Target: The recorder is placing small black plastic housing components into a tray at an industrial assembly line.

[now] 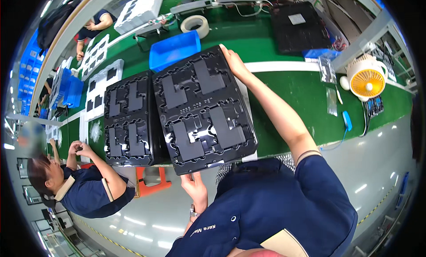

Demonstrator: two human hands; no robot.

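Note:
A black molded plastic tray [181, 113] with several L-shaped recesses or dark L-shaped pieces lies tilted in front of me. It may be the top of a stack; what is beneath it is mostly hidden. My left hand [195, 189] closes on its near edge, thumb showing and other fingers hidden underneath. My right hand [234, 64] grips its far right corner. Against its left side stands a stack of similar black trays [158, 146]. Just beyond the held tray sits a blue bin [174, 50].
A green bench [284, 106] extends to both sides. To the right stand a small fan [367, 77] and a blue strap with a cord [346, 121]. Farther back are a tape roll [195, 26] and a black panel [299, 26]. At left, a co-worker's hands [80, 148] hold something small and dark.

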